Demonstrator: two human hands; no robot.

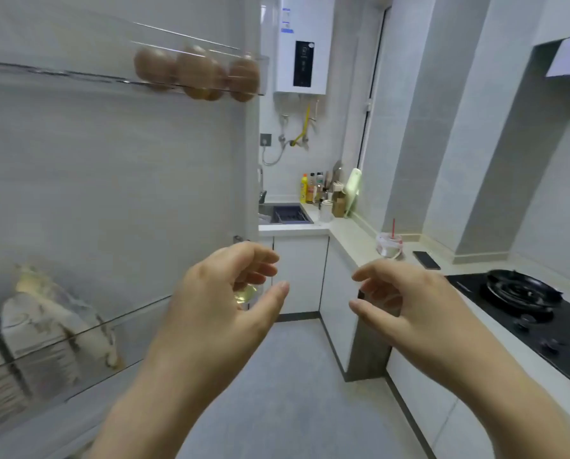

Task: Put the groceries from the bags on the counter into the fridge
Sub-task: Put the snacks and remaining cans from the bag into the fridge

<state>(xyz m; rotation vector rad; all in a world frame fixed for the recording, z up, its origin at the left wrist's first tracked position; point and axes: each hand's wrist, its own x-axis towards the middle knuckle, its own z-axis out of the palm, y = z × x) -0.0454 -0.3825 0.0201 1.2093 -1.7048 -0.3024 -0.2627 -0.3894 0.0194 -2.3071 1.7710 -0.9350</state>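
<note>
Kitchen, fridge door (pixel 111 177) open at left: left hand (pixel 224 303) and right hand (pixel 406 299) hover loosely curled, empty, seemingly between trips; next, probably reach the bag (pixel 389 248) by the tabletop's (pixel 353 240) wall edge.

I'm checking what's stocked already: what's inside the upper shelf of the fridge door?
Brown eggs sit bunched at the right end of the upper door shelf. The blurred clear rail hides their exact number; at least three show.

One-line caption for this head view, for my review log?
Left hand and right hand hang loosely curled near the open fridge door, brown eggs in its top shelf.
</note>
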